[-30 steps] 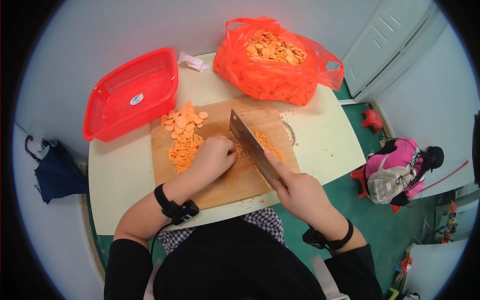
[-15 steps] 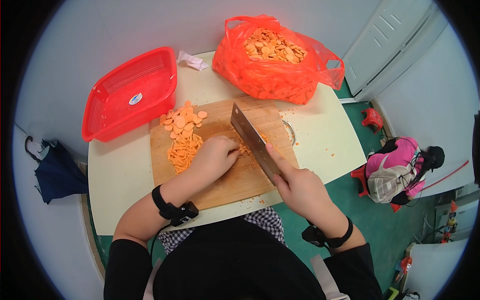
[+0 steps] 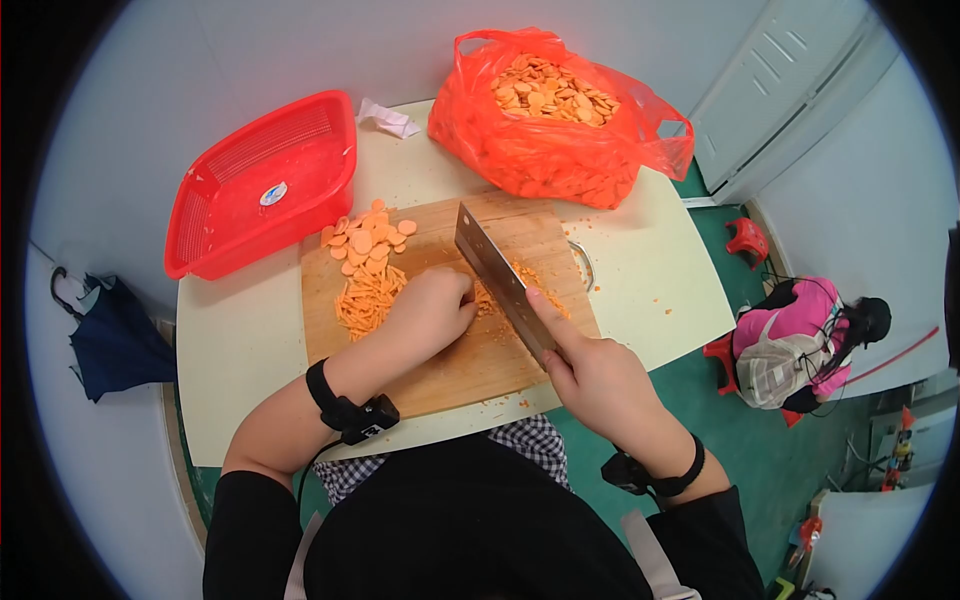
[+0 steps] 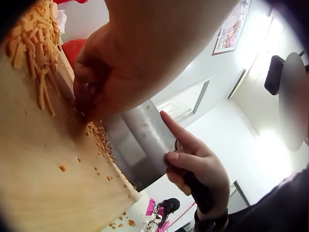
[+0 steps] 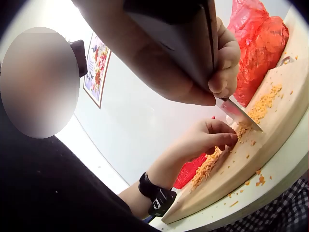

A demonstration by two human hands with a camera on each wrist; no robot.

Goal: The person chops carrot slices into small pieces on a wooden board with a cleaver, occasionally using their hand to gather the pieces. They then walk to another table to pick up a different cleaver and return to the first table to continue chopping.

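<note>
My right hand (image 3: 605,385) grips the cleaver (image 3: 498,282) by its black handle, with the index finger laid along the blade. The blade stands on edge over the wooden cutting board (image 3: 450,385). Beside it, my left hand (image 3: 428,308) has its fingers curled down on carrot strips, which the hand mostly hides. Finely chopped carrot (image 5: 264,104) lies along the blade's far side. At the board's left are a heap of carrot strips (image 3: 366,300) and a pile of round carrot slices (image 3: 368,240).
A red plastic basket (image 3: 225,225) stands at the back left of the table (image 3: 235,370). Behind the board sits a red plastic bag (image 3: 530,165) full of carrot slices. Crumpled paper (image 3: 388,120) lies between them. To the right, a person (image 3: 800,320) sits on a low stool.
The cleaver has shifted slightly to and fro beside my left hand, its blade now a little farther left than half a second ago. My left hand stays almost in place.
</note>
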